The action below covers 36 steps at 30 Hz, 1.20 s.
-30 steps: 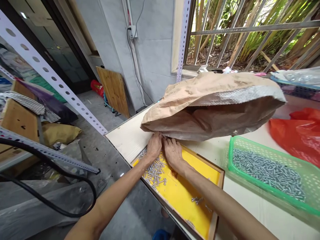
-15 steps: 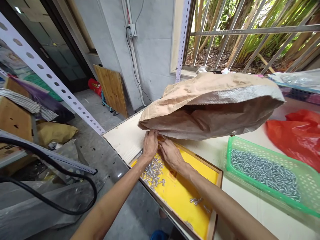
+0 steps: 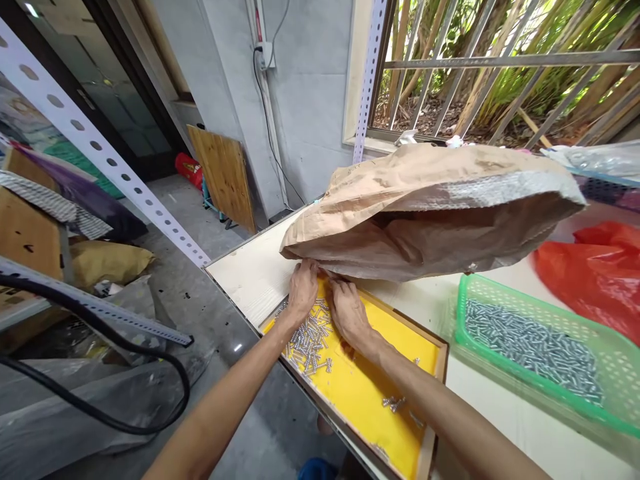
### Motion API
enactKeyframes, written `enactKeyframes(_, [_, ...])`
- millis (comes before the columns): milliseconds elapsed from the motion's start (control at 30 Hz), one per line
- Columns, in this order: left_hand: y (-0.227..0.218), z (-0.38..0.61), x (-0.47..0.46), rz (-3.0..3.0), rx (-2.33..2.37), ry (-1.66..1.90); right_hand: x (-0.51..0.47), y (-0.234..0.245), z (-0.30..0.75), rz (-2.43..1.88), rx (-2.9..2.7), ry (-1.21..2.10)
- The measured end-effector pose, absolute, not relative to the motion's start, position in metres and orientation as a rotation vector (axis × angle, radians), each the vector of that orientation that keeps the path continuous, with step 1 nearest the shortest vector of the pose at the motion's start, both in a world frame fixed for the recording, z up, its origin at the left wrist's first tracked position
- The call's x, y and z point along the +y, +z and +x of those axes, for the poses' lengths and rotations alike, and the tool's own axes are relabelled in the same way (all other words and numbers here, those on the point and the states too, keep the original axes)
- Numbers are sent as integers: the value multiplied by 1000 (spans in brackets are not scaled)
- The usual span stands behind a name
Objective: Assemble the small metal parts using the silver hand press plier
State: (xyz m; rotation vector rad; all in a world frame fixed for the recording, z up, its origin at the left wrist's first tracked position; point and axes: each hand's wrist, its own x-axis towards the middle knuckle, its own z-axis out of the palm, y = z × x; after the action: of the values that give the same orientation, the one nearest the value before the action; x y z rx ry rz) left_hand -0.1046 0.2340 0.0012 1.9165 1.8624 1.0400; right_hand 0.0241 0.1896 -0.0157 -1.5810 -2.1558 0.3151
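Left hand [image 3: 304,290]: is lying over the far end of the tray, fingers bunching narrowly, tips ending at the paper bag's lower edge; whether they are gripping anything cannot be told.
Right hand [image 3: 346,305]: is lying just beside the left, fingers bending closely together; their hidden undersides are leaving any hold uncertain.
Loose screws [image 3: 307,343]: are forming a heap in the tray beside and below the left hand; a few are lying apart near the right forearm.
Tray [image 3: 360,373]: is showing a yellow floor inside a wooden rim.
Paper bag [image 3: 390,193]: is lying on the white tabletop [image 3: 250,283] beyond the hands, its mouth gaping toward the viewer.
Green basket [image 3: 461,313]: is standing right of the tray, holding many more screws.
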Motion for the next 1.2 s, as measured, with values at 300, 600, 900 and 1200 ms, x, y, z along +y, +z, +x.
enactKeyframes(300, [-1,-106,234,1922,1865,1041,190,-18,25,-1644,-2042,394])
enactKeyframes(600, [1,-107,233,1875,1818,1099,195,-17,16,-1311,-2112,581])
enactKeyframes(900, [9,-107,232,1828,1869,1074,221,-1,-1,-1704,-2324,379])
enactKeyframes(1200, [9,-106,232,1813,1869,1099,227,3,-6,-1771,-2316,396])
